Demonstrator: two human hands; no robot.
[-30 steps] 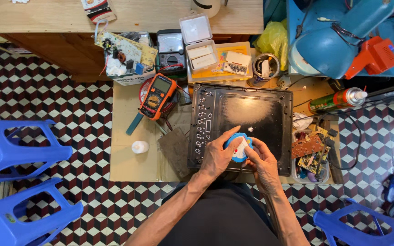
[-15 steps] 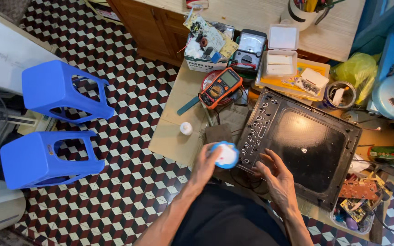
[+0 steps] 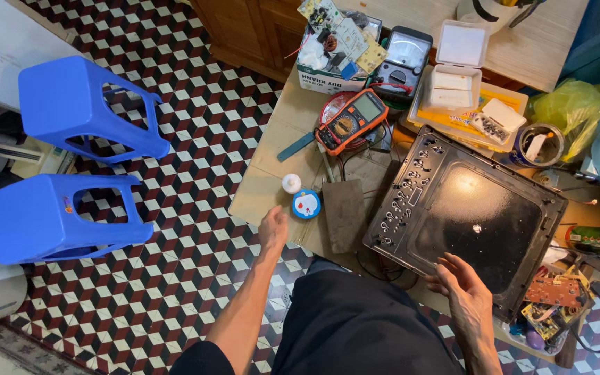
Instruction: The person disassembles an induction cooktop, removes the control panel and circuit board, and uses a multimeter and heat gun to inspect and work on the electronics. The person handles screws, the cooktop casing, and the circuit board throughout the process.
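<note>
- Head view: left hand [image 3: 273, 229] open and empty, fingers loosely together, at the near left edge of the low wooden table [image 3: 265, 182], just short of the small round blue tin with a white lid label [image 3: 306, 204], not touching it.
- Blue tin sits flat near the table's left edge; small white round cap [image 3: 291, 183] just beside it on the far side, dark grey rectangular block [image 3: 344, 214] beside it on the right.
- Right hand [image 3: 461, 292] open, palm up, fingers curled loosely, empty, over the near edge of the large black square appliance panel with a row of control holes [image 3: 480, 215].
- Orange-and-black handheld multimeter [image 3: 351, 121] lies farther back on the table, well apart from both hands.
- Two blue plastic stools [image 3: 71, 160] stand on the patterned tile floor [image 3: 196, 118], left of the table.
</note>
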